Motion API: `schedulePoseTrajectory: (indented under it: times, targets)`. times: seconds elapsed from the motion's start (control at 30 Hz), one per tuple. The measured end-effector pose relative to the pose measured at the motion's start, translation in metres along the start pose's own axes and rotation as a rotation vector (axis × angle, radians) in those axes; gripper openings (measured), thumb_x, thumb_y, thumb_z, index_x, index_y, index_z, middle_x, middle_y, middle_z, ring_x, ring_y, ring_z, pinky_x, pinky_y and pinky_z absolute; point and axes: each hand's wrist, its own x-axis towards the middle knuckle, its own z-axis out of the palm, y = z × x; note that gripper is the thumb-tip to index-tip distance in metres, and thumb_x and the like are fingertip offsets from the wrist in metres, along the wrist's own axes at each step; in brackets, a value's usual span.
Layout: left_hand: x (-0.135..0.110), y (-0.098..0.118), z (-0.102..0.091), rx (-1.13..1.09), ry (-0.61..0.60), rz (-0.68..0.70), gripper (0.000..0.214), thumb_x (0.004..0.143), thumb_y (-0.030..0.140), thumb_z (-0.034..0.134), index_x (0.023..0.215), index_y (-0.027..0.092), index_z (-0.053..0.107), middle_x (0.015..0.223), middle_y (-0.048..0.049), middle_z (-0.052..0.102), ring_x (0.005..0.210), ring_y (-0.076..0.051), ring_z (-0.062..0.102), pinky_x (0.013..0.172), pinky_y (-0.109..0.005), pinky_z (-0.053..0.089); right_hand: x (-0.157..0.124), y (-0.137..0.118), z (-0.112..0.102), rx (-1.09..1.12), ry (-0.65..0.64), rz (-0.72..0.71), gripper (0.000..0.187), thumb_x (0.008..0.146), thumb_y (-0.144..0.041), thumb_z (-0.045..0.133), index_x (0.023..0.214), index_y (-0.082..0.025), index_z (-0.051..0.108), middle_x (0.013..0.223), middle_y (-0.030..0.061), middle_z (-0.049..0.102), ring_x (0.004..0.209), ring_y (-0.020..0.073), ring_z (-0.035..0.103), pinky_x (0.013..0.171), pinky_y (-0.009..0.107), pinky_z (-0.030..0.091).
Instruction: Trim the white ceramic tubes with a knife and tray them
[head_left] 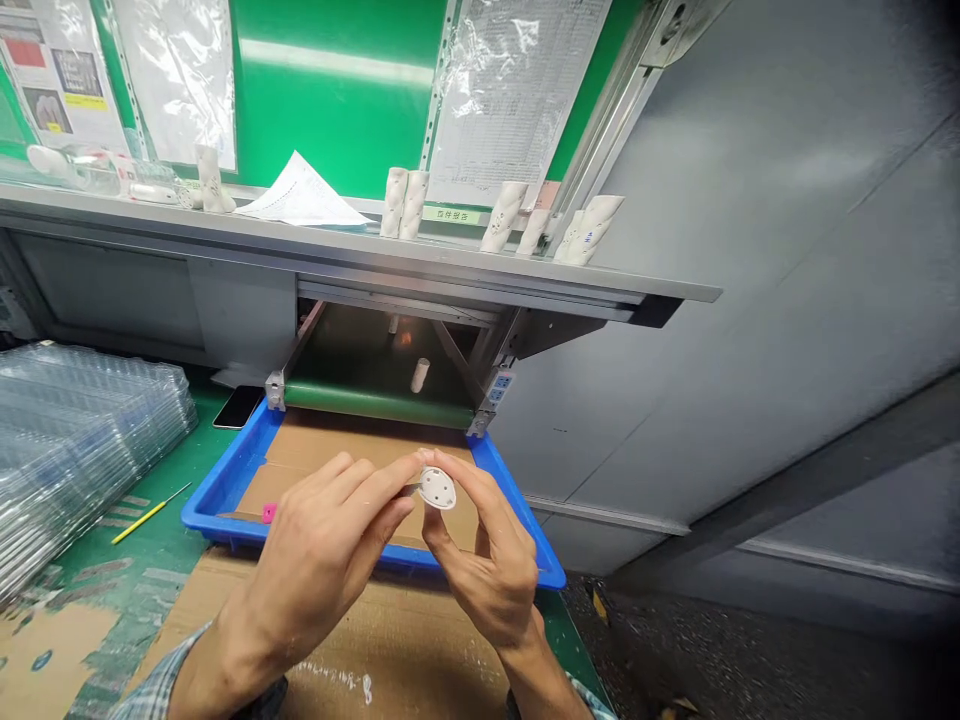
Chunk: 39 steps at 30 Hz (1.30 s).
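Between the thumb and fingers of my right hand [487, 555] is a small white plastic part [437, 488], its oval end with several small holes turned toward me. My left hand [322, 535] is closed in a pinch at the left side of that part. A thin greyish sliver shows between its thumb and forefinger, too small to name. Both forefingers come together at the top of the white part. The hands are above the near side of a blue tray [517, 500] lined with cardboard.
A green conveyor belt [360, 400] ends over the tray, carrying white cylindrical pieces [420, 375]. Stacked clear plastic trays [90, 430], a phone [238, 407] and a yellow pen-like tool [150, 515] lie left. Several white twisted pieces [504, 216] stand on the shelf [450, 262]. A pink piece [269, 513] is in the tray.
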Motion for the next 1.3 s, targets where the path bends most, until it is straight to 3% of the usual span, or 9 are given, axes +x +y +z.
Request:
schedulePoseTrajectory:
  times: [0.4, 0.63, 1.2, 1.3]
  targets:
    - [-0.0004, -0.0039, 0.0001, -0.106, -0.006, 0.012, 0.027, 0.113, 0.018, 0.059, 0.138, 0.015, 0.068, 0.109, -0.0047, 0.082, 0.084, -0.016, 0.069, 0.08, -0.031, 0.051, 0.0009, 0.0, 0.0, 0.102, -0.019, -0.014, 0.061, 0.093, 0.007, 0.067, 0.147, -0.02, 0.061, 0.136, 0.0104, 0.075, 0.133, 0.0224, 0.072, 0.122, 0.043, 0.058]
    - [-0.0002, -0.0039, -0.0037, -0.124, -0.045, -0.029, 0.027, 0.111, 0.015, 0.062, 0.137, 0.017, 0.071, 0.107, -0.0024, 0.082, 0.085, -0.016, 0.069, 0.081, -0.031, 0.051, 0.0041, -0.0018, -0.0016, 0.055, -0.021, -0.03, 0.058, 0.093, 0.006, 0.067, 0.145, -0.021, 0.062, 0.131, 0.011, 0.078, 0.127, 0.0262, 0.076, 0.115, 0.049, 0.064]
    - [-0.0028, -0.0072, -0.0057, -0.183, -0.04, -0.072, 0.025, 0.11, 0.017, 0.064, 0.133, 0.022, 0.073, 0.098, 0.0013, 0.08, 0.08, -0.014, 0.066, 0.076, -0.028, 0.051, 0.004, -0.0002, -0.0033, 0.06, -0.07, -0.026, 0.055, 0.095, 0.004, 0.067, 0.143, -0.022, 0.062, 0.13, 0.0115, 0.079, 0.123, 0.0271, 0.078, 0.11, 0.049, 0.067]
    - [-0.0023, -0.0084, -0.0057, -0.183, -0.017, -0.06, 0.025, 0.111, 0.018, 0.063, 0.134, 0.023, 0.07, 0.104, 0.0011, 0.081, 0.082, -0.013, 0.068, 0.078, -0.026, 0.052, 0.0031, 0.0001, -0.0049, 0.095, -0.082, -0.002, 0.053, 0.095, 0.002, 0.068, 0.142, -0.022, 0.063, 0.131, 0.0128, 0.079, 0.122, 0.0279, 0.078, 0.109, 0.049, 0.067]
